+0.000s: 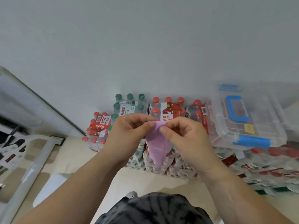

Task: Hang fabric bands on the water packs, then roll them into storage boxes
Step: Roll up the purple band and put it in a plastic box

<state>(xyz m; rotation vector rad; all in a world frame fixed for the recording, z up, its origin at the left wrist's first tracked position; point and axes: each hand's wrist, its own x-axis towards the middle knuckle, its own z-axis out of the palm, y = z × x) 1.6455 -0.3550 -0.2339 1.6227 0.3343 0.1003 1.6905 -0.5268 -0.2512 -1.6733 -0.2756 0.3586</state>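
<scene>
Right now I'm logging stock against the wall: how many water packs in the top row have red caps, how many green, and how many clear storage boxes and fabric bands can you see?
Red-capped water packs: 3
Green-capped water pack: 1
Clear storage box with blue latches: 1
Purple fabric band, held by the left hand and right hand: 1
Total: 6
More packs lower right are too blurred to count.

Both forearms are showing bare from the lower corners of the view up to the wrists, with no sleeves, watch, bracelet or rings in sight. The left hand [127, 131] and the right hand [186, 136] are showing short, plain, unpainted nails. The person is wearing a dark garment [153, 209] mottled in charcoal and grey streaks, like tie-dye, and a pale grey shoe tip [131, 194] is peeking out just above it
</scene>
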